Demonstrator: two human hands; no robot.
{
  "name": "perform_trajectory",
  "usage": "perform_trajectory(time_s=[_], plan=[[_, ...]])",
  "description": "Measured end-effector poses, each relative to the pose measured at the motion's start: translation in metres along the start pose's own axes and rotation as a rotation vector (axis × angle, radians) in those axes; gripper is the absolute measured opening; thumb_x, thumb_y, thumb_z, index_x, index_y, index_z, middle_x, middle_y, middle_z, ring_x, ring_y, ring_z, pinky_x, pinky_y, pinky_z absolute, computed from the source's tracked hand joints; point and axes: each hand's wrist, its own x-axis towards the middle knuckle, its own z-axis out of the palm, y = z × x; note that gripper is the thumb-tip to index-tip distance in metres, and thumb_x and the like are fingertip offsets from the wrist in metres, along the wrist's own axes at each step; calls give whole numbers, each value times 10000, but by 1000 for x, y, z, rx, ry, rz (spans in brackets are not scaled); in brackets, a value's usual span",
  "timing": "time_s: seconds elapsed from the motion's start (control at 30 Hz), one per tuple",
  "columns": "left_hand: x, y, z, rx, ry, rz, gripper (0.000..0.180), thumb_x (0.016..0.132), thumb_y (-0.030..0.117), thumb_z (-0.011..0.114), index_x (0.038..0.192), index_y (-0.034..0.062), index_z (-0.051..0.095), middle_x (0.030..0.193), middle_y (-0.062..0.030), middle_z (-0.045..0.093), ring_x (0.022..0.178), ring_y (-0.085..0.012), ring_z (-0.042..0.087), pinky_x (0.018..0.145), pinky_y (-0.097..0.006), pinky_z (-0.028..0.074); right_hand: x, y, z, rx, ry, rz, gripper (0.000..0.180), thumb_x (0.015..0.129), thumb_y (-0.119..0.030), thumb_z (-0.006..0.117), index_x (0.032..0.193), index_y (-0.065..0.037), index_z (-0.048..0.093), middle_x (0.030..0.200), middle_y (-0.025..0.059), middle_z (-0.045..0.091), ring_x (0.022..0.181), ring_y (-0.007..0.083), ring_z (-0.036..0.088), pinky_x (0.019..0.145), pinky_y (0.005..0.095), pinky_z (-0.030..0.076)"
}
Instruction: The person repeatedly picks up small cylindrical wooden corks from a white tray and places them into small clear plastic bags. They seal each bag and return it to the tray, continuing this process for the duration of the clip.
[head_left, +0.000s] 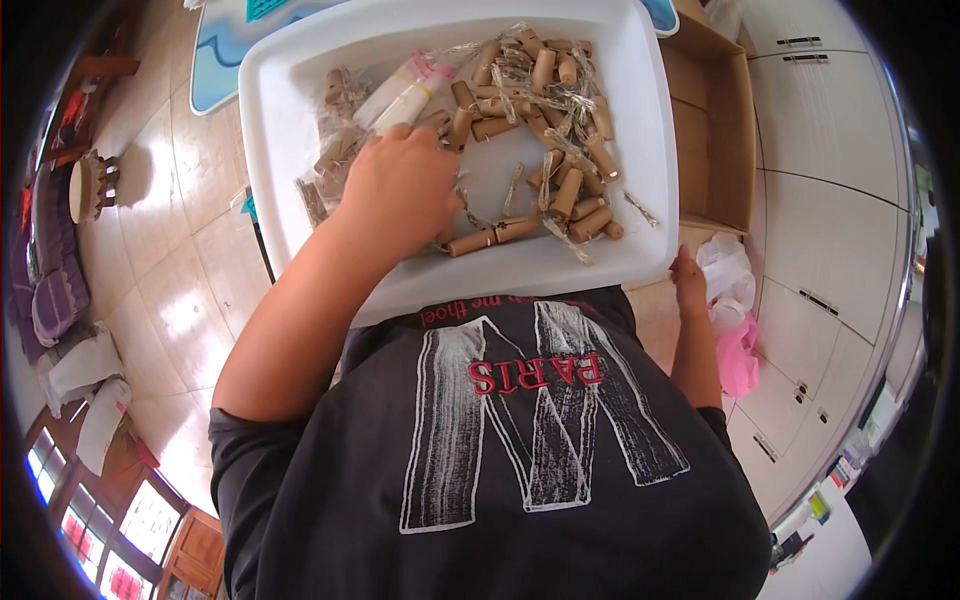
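A white plastic tub (258, 120) is in front of me, holding many brown cork-shaped pieces (567, 193) with bundles of thin silvery wire (560, 100). My left hand (400, 185) reaches into the tub's left half, back up and fingers bent down. What its fingertips hold, if anything, is hidden. Just beyond it lies a clear plastic bag (405, 95) with a pink edge and a yellowish strip. More corks (335, 150) in clear wrapping lie on its left. At the tub's near right corner, my right hand (688, 280) is closed against the rim.
An open cardboard box (715, 130) stands right of the tub, with white and pink plastic bags (735, 340) nearer me. Pale cabinets (830, 140) line the right side. A blue patterned tabletop (215, 60) shows behind the tub. At far left is a small stool (90, 187).
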Motion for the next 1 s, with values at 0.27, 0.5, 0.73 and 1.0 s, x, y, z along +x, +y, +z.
perform_trajectory(time_s=[0.27, 0.5, 0.73, 1.0], plan=[[-1, 0, 28, -95, -23, 12, 194, 696, 259, 656, 796, 93, 665, 901, -102, 572, 939, -289, 523, 838, -401, 415, 29, 108, 14, -321, 57, 5, 382, 870, -211, 524, 1165, 32, 526, 962, 114, 628, 720, 158, 638, 573, 268, 465], [9, -2, 37, -297, 136, 127, 147, 722, 220, 668, 802, 97, 666, 786, -83, 590, 791, -242, 574, 724, -350, 446, 34, 92, 10, -609, 433, -311, 287, 833, -255, 539, 975, -18, 617, 836, 123, 658, 770, 193, 633, 666, 327, 482], [7, -4, 8, -1190, -7, -329, 229, 811, 249, 661, 864, 27, 661, 766, -10, 605, 678, -92, 511, 661, -234, 416, 16, -47, -36, 27, 188, 195, 570, 777, -37, 573, 1301, 6, 353, 1278, 185, 437, 953, 276, 585, 797, 318, 484], [9, -3, -3, -1507, -26, -335, 267, 852, 252, 604, 897, -8, 646, 817, -67, 647, 725, -134, 604, 734, -244, 454, -49, -204, -1, 31, 304, -901, 360, 806, -47, 607, 1155, -4, 527, 1062, 124, 599, 921, 196, 588, 799, 299, 470]])
